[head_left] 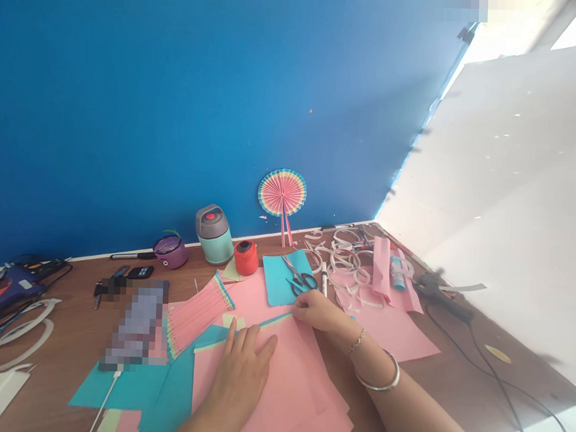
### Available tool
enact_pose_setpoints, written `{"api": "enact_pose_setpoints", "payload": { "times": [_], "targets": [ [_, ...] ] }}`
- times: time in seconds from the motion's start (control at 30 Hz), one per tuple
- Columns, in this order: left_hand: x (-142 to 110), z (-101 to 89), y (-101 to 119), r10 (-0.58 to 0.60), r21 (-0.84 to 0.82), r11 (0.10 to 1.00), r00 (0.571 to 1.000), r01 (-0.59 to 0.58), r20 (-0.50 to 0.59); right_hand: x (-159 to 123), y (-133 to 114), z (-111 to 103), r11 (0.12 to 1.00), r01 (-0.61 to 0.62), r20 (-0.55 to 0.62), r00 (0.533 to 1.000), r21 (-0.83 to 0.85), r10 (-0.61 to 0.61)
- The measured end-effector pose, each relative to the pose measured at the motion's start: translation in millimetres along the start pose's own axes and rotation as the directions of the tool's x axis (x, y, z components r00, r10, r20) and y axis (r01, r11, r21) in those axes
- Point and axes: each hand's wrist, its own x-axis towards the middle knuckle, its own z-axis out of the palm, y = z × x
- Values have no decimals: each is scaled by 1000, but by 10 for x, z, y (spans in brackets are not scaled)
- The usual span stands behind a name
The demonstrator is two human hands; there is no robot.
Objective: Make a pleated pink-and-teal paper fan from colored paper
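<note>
My left hand (245, 369) lies with spread fingers on a pink paper sheet (286, 386) that has thin yellow and blue strips along its far edge. At the right end of that edge, my right hand (315, 311) pinches the paper between thumb and fingers. Black-handled scissors (304, 283) rest on a blue paper piece (276, 285) just beyond the right hand. A pleated pink paper strip (199, 317) with blue and yellow ends lies to the left. More pink sheets are under the one I touch.
A round pleated paper fan (282, 194) leans on the blue wall. Along the back stand a red thread spool (245, 258), a teal flask (214, 235) and a purple pot (170, 251). White paper strips (345, 262), a glue stick (398, 273) and a corded glue gun (443, 297) are at right.
</note>
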Motion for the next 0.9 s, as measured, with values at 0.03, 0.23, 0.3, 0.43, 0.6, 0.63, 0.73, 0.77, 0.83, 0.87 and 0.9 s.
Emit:
{"api": "enact_pose_setpoints", "payload": {
  "times": [0.03,0.23,0.3,0.43,0.6,0.63,0.73,0.77,0.83,0.87,0.9],
  "targets": [
    [-1,-3,2,-3,3,1000,1000,3,7,5,-3,11,1000,-11,-3,1000,4,11],
    [-6,5,-19,12,16,1000,1000,-12,6,11,-85,109,995,-87,-70,994,-41,84],
    [-10,21,-22,7,12,1000,1000,-7,-1,8,-98,96,990,-108,-142,985,-92,94],
    [-15,46,-15,5,1,1000,1000,-5,-1,-16,-89,-74,988,-137,-338,935,-76,104],
    [13,14,-85,56,-45,997,998,-56,10,-1,-56,-203,977,77,-333,943,201,-6],
    [22,0,-112,71,-54,996,997,-71,12,21,-35,-189,967,117,-372,928,228,-25],
    [39,-36,-176,107,-67,992,994,-106,9,112,47,-109,954,176,-460,887,245,-45],
    [37,-42,-179,116,-70,991,993,-116,-1,144,67,-80,950,188,-472,880,250,-50],
    [19,-48,-144,126,-83,988,991,-129,-34,207,76,-28,939,209,-473,879,272,-58],
    [3,-49,-107,132,-99,986,990,-137,-48,241,62,-7,936,217,-467,882,279,-65],
    [-16,-52,-62,136,-123,982,989,-142,-56,280,38,8,935,224,-460,884,277,-76]
  ]
}}
